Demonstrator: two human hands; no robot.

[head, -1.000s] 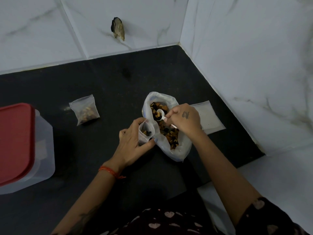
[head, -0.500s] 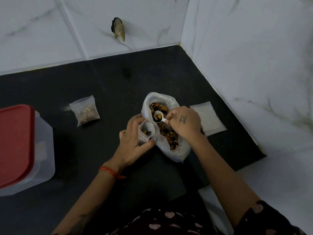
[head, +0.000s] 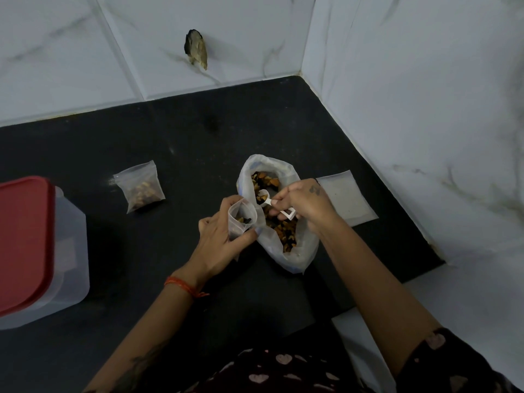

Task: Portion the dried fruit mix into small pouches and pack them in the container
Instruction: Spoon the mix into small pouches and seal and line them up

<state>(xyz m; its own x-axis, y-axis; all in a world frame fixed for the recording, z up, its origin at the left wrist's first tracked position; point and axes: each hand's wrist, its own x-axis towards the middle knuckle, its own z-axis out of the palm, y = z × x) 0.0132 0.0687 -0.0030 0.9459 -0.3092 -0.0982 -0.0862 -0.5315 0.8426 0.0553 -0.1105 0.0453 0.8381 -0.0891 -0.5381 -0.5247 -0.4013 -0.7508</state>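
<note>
A big clear bag of dried fruit mix [head: 295, 251] lies open on the black counter. My right hand [head: 303, 205] pinches a small white scoop [head: 266, 197] holding some mix, raised over the bag near its left rim. My left hand [head: 218, 239] grips a small clear pouch [head: 241, 219] upright with its mouth open, just left of the bag; a little mix lies inside it. A filled pouch [head: 140, 190] lies on the counter further left. The clear container with a red lid [head: 34, 251] stands at the left edge.
Flat empty pouches [head: 348, 198] lie right of the big bag, near the marble wall. White marble walls close off the back and right side of the black counter [head: 184, 143]. The counter's front right corner ends by a white ledge [head: 467, 293].
My right hand has lifted the loaded scoop out of the mix and moved it left toward the open pouch. My left hand has raised the pouch slightly.
</note>
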